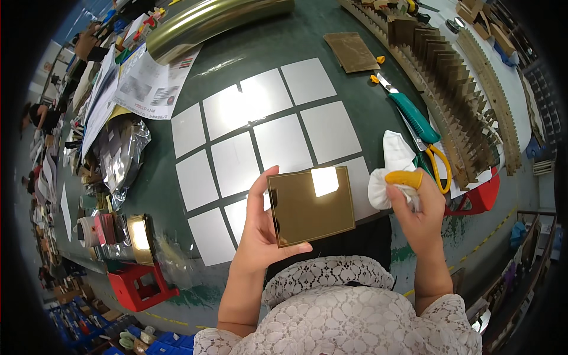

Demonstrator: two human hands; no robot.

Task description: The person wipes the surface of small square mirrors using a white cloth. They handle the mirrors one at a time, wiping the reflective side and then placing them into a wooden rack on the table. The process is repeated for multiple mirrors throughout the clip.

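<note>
A square, shiny brown-gold panel (310, 216) with a thin light border is tilted toward me, reflecting a bright light. My left hand (257, 239) grips it at its left and lower edges, thumb on the front lower edge. Bunched in my right hand (425, 216) is a white cloth (393, 151), just right of the panel and apart from it. A yellow finger cot (404, 178) covers one finger of that hand. Under and beyond the panel, several pale grey square sheets (283, 145) lie in rows on the dark green table (248, 77).
A teal-handled utility knife (417, 118) and yellow-handled scissors (441, 168) lie at right, beside a toothed rack (455, 112) holding brown panels. A brown stack (350, 52) and a gold film roll (219, 25) lie farther back. Papers (148, 86) and a silvery bag (121, 154) occupy the left.
</note>
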